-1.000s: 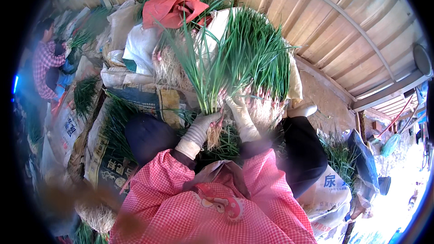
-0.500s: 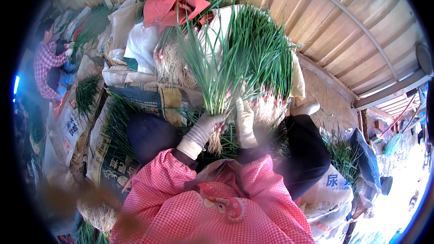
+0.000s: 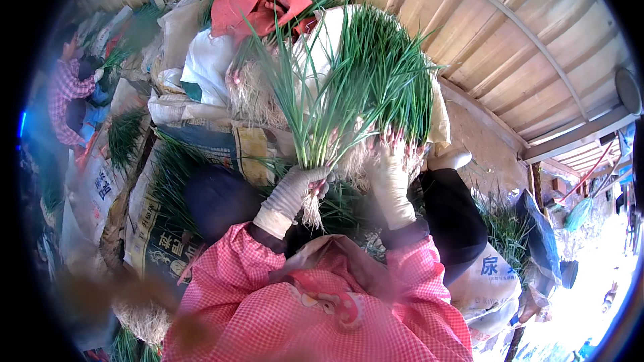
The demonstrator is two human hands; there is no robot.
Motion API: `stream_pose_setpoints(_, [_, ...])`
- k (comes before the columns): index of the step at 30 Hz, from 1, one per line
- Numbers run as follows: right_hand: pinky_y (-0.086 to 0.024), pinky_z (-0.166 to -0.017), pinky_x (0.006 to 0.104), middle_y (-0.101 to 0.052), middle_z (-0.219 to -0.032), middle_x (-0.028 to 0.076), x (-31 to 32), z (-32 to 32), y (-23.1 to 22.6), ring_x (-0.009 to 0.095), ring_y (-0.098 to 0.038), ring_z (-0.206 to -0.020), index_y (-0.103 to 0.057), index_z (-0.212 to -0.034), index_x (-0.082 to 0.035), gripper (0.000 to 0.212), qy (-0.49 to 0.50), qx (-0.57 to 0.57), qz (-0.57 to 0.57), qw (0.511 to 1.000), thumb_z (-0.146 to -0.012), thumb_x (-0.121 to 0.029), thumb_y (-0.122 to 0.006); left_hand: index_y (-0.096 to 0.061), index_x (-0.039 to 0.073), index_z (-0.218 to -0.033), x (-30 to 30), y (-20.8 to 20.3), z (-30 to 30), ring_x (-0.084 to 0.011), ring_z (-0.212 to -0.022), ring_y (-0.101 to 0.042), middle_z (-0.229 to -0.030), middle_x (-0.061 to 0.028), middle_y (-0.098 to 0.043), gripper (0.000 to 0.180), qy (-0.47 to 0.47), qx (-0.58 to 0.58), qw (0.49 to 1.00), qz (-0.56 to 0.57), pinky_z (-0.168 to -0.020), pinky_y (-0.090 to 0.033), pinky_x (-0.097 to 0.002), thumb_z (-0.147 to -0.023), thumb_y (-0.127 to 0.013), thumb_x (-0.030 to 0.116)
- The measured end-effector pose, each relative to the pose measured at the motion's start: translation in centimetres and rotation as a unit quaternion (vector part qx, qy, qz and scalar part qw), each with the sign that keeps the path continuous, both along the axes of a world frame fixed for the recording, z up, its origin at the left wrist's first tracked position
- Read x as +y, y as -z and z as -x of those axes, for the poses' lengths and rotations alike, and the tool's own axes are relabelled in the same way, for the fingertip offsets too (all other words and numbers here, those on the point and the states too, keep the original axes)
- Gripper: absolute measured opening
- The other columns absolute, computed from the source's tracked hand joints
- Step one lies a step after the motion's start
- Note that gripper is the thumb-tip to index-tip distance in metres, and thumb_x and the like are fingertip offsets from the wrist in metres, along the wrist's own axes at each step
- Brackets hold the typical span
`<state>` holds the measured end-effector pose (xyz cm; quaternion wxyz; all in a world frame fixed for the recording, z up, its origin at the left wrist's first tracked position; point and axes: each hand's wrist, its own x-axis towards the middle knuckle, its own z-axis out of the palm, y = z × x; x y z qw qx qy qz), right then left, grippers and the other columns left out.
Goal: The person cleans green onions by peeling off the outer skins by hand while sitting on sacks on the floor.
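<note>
There it was, the big heap of green stalks [image 3: 402,74], leaves pointing away! Just left of that heap, the held bunch [image 3: 312,137] fanned its leaf tips the same way, long axis running near to far, its pale roots at the near end. The left hand [image 3: 298,184] was clamped round its lower stalks; the right hand [image 3: 389,171] met the heap's near edge, its grip impossible to tell.

The smock [image 3: 315,325] has pink-and-white checks. Above it, the left hand [image 3: 302,181] is gloved in greyish-white, the right hand [image 3: 390,171] in cream; the onions [image 3: 389,77] show green leaves, pinkish bulbs, pale roots. Farther above the smock, the cloth [image 3: 258,8] is red.
</note>
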<state>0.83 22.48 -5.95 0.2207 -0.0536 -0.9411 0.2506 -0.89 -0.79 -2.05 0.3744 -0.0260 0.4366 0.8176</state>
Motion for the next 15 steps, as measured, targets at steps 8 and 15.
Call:
stream_pose_setpoints(8, [-0.051, -0.051, 0.0356, -0.059, -0.066, 0.008, -5.6, 0.3, -4.3, 0.026, -0.061, -0.057, -0.054, -0.086, -0.010, 0.015, -0.116, -0.114, -0.197, 0.967, -0.080, -0.020, -0.063, -0.063, 0.003, -0.092, 0.1, 0.3, 0.0, -0.0118, -0.053, -0.055, -0.071, -0.0028, -0.062, 0.023, -0.010, 0.000, 0.999, 0.039, -0.049, -0.045, -0.0237, -0.087, -0.063, 0.025])
stream_pose_setpoints(15, [-0.046, -0.046, 0.0269, -0.060, -0.064, 0.002, 3.0, 1.1, -0.2, 0.009, -0.048, -0.046, -0.066, -0.091, -0.008, 0.019, 0.047, -0.020, 0.512, 0.858, -0.090, -0.024, -0.057, -0.061, 0.001, -0.098, -0.9, -1.2, -0.6, -0.0089, -0.056, -0.054, -0.073, -0.0013, -0.061, 0.024, 0.032, -0.060, 0.997, -0.032, -0.049, -0.043, -0.0209, -0.087, -0.063, 0.023])
